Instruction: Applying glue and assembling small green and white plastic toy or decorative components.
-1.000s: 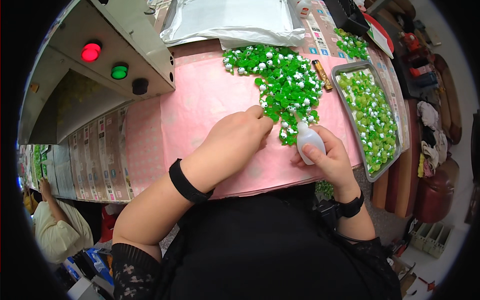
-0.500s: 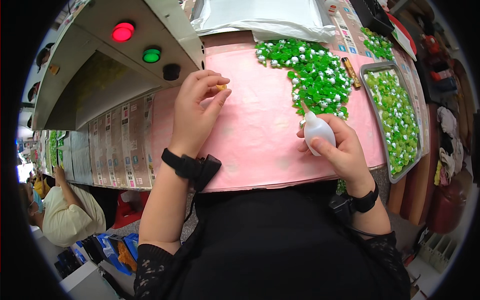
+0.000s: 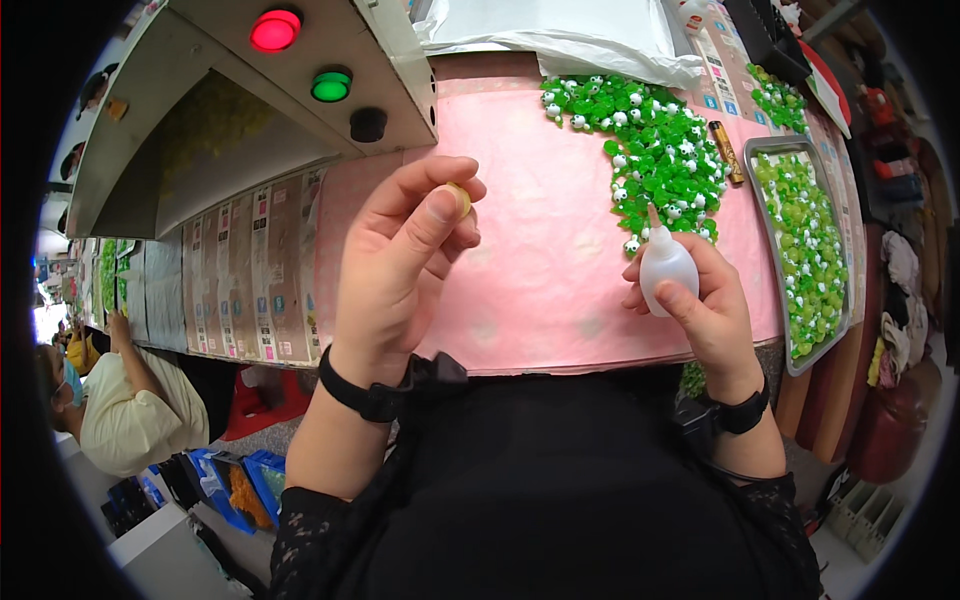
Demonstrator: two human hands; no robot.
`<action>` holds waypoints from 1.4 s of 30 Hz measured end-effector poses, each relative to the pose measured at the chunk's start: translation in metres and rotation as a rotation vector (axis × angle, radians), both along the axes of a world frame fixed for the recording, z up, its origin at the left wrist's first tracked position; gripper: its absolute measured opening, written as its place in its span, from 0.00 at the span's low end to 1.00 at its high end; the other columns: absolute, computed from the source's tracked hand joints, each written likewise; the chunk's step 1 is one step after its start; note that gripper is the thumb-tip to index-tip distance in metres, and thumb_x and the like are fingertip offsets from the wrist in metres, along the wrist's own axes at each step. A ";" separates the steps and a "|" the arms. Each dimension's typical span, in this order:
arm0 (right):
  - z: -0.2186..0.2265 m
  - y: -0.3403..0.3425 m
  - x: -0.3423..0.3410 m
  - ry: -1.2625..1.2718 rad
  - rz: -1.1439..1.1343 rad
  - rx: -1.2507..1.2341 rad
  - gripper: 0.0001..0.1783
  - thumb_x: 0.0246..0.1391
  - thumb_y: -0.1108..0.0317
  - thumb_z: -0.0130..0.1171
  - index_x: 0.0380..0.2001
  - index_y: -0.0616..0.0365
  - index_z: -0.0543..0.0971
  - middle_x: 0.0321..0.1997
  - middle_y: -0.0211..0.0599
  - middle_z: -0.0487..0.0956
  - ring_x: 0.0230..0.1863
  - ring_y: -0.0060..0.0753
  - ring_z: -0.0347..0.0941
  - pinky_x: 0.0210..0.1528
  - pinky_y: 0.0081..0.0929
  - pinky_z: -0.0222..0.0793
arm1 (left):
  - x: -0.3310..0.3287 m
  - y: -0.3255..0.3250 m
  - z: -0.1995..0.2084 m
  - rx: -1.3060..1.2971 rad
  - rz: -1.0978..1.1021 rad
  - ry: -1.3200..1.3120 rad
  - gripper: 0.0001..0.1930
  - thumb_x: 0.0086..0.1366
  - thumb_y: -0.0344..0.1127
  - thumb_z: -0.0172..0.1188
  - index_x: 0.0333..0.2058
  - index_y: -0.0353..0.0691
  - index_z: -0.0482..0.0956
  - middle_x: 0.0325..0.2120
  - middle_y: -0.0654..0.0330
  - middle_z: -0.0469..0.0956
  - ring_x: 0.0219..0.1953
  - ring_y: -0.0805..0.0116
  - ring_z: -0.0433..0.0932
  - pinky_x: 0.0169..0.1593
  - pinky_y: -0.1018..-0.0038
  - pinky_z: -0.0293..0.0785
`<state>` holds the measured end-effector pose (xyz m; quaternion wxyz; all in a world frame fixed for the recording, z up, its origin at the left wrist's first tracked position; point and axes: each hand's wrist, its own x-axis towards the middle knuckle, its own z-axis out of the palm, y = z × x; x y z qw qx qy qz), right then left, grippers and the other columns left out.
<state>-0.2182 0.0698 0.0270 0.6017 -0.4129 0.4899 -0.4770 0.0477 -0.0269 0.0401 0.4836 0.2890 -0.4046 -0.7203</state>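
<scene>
A small yellow piece [image 3: 463, 199] is pinched between the thumb and fingers of my left hand [image 3: 395, 250], raised over the left part of the pink sheet [image 3: 530, 280]. The fingers cover most of it, so its exact kind does not show. In my right hand [image 3: 715, 320] is a white squeeze bottle [image 3: 668, 272] with a thin pointed tip, held upright with the fingers wrapped round it. The bottle's tip appears against the near end of a heap of small green pieces with white ball-shaped parts [image 3: 665, 150].
A metal tray [image 3: 792, 366] full of green and white pieces lies at the right, beside a brown-gold marker-like stick [image 3: 727, 153]. A machine [image 3: 390, 60] with red and green lights stands at the left. A white-lined tray [image 3: 560, 25] is at the back. Another person [image 3: 140, 410] sits far left.
My left hand has turned, bringing its thumb side and the yellow piece into clearer sight. The whole view has shifted slightly; my right hand still grips the bottle.
</scene>
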 end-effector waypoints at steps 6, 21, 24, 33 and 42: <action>-0.002 -0.003 0.007 -0.179 0.102 0.057 0.21 0.58 0.67 0.61 0.51 0.64 0.70 0.44 0.40 0.79 0.42 0.29 0.78 0.44 0.26 0.74 | -0.012 -0.004 -0.012 0.361 -0.080 0.539 0.16 0.69 0.41 0.56 0.52 0.43 0.71 0.42 0.62 0.73 0.36 0.79 0.73 0.45 0.80 0.76; -0.010 -0.011 0.021 0.146 0.077 -0.241 0.22 0.47 0.77 0.66 0.48 0.61 0.76 0.48 0.34 0.76 0.50 0.27 0.73 0.52 0.26 0.70 | -0.012 -0.029 -0.042 -0.208 0.190 -0.322 0.11 0.66 0.33 0.61 0.45 0.36 0.79 0.38 0.63 0.79 0.36 0.78 0.75 0.44 0.80 0.73; -0.008 -0.015 0.024 0.279 0.048 -0.264 0.21 0.46 0.77 0.66 0.46 0.60 0.78 0.44 0.34 0.76 0.46 0.26 0.74 0.45 0.23 0.73 | -0.011 -0.026 -0.036 -0.279 0.171 -0.388 0.11 0.66 0.33 0.60 0.45 0.36 0.79 0.38 0.63 0.79 0.36 0.78 0.75 0.44 0.79 0.73; -0.006 -0.033 0.038 0.467 0.110 -0.209 0.22 0.47 0.77 0.65 0.49 0.61 0.76 0.48 0.36 0.74 0.50 0.31 0.74 0.52 0.28 0.73 | 0.021 -0.016 0.011 -0.079 -0.025 0.385 0.15 0.72 0.38 0.51 0.52 0.39 0.73 0.46 0.59 0.70 0.39 0.75 0.70 0.49 0.77 0.71; 0.008 -0.007 0.022 0.507 -0.154 -0.514 0.08 0.49 0.75 0.65 0.34 0.62 0.78 0.32 0.33 0.76 0.32 0.23 0.71 0.31 0.20 0.65 | 0.031 0.012 0.084 0.012 -0.161 0.813 0.07 0.65 0.29 0.58 0.42 0.38 0.76 0.39 0.61 0.68 0.34 0.74 0.72 0.43 0.75 0.73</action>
